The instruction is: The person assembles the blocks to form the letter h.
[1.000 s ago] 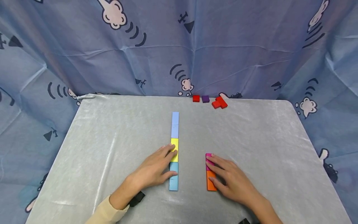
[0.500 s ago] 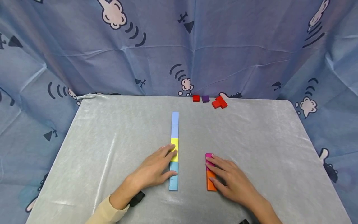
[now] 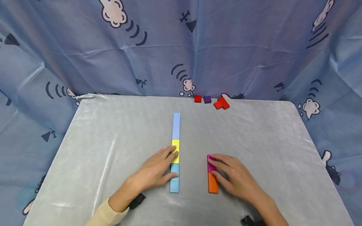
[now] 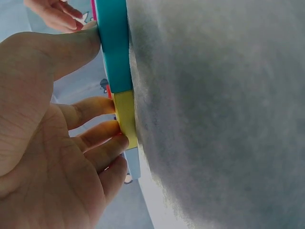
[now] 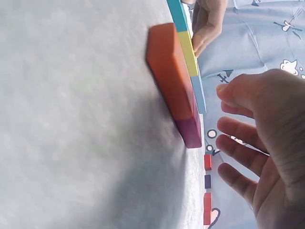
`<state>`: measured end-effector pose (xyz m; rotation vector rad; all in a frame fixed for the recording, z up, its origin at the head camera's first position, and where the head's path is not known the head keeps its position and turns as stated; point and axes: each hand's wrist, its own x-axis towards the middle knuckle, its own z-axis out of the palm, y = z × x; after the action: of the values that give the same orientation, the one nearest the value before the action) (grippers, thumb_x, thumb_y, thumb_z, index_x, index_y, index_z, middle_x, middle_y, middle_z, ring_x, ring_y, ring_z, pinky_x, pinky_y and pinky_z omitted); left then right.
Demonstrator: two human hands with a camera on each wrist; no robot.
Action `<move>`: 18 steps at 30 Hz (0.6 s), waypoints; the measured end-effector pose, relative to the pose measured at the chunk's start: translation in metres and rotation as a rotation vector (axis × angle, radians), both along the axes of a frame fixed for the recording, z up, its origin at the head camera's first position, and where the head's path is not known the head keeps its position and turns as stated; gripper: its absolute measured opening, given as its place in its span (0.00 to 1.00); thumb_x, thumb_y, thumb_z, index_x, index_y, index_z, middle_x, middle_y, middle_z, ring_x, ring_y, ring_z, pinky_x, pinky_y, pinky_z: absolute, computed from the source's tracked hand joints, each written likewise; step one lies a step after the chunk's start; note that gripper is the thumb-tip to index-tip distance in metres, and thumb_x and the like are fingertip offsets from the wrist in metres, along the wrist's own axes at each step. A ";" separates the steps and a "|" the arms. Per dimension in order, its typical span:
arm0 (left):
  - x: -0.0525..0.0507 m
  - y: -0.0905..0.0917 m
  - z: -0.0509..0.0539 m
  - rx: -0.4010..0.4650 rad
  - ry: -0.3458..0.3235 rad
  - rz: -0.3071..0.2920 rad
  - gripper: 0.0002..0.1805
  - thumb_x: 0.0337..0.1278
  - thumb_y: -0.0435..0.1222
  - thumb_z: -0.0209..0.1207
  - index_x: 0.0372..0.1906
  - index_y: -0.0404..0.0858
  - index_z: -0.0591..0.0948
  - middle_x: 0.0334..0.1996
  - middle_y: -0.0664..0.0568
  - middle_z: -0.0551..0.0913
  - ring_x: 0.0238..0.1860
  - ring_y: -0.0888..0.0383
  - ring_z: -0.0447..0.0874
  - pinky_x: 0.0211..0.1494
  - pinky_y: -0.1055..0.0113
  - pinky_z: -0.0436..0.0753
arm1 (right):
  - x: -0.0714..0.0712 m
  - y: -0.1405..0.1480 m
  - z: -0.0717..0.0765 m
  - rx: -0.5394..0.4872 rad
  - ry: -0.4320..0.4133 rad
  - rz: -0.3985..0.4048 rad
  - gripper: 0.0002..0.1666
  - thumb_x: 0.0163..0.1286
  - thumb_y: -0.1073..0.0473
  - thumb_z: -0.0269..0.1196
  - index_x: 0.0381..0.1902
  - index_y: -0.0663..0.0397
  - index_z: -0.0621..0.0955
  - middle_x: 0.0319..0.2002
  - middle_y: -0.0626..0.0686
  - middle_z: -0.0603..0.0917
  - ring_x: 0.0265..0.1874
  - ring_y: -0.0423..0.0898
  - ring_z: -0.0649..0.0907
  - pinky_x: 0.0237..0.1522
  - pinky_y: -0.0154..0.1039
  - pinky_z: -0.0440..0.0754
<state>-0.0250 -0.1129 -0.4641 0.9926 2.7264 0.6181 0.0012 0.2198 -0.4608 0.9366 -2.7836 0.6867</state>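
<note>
A straight row runs away from me in the head view: a teal block [image 3: 174,186] nearest, a yellow block [image 3: 176,143] in the middle, periwinkle blue blocks [image 3: 176,125] at the far end. My left hand [image 3: 152,169] rests its fingertips on the yellow block and its thumb on the teal one, fingers loosely extended. To the right lies a shorter row, an orange block [image 3: 213,185] with a magenta block [image 3: 210,166] beyond it. Over these hovers my right hand [image 3: 238,177]; the right wrist view shows its spread fingers [image 5: 240,143] apart from both blocks.
Near the table's back edge lie a red block [image 3: 197,99], a purple block [image 3: 207,99] and a cluster of red pieces [image 3: 222,103]. Grey cloth covers the table [image 3: 268,135]. A printed blue curtain [image 3: 158,66] hangs behind and at both sides.
My right hand has lifted slightly off the orange and magenta blocks, its thumb moving up from the orange one. The left hand stays on its row. The head view has shifted a little.
</note>
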 end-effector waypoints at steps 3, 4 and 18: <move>0.002 -0.001 -0.001 -0.005 -0.003 0.007 0.39 0.69 0.52 0.68 0.75 0.34 0.73 0.78 0.39 0.69 0.81 0.45 0.67 0.88 0.54 0.64 | -0.002 0.001 0.001 0.020 -0.042 -0.021 0.32 0.63 0.58 0.77 0.66 0.47 0.85 0.66 0.47 0.84 0.64 0.49 0.84 0.63 0.56 0.85; 0.002 -0.001 -0.001 -0.009 -0.003 0.006 0.39 0.69 0.52 0.67 0.75 0.34 0.73 0.79 0.39 0.69 0.81 0.45 0.67 0.88 0.54 0.64 | -0.004 0.002 0.002 0.020 -0.045 -0.028 0.31 0.64 0.58 0.77 0.66 0.47 0.85 0.66 0.48 0.84 0.64 0.49 0.84 0.63 0.56 0.85; 0.000 -0.001 -0.002 -0.009 0.009 -0.002 0.40 0.68 0.52 0.68 0.75 0.33 0.73 0.78 0.39 0.68 0.81 0.46 0.67 0.88 0.54 0.63 | -0.028 0.009 0.006 -0.040 -0.007 -0.024 0.29 0.63 0.62 0.76 0.63 0.52 0.86 0.65 0.53 0.85 0.63 0.53 0.83 0.63 0.59 0.81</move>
<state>-0.0247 -0.1139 -0.4657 0.9987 2.7332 0.6021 -0.0272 0.2292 -0.4553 0.8937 -2.7718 0.7407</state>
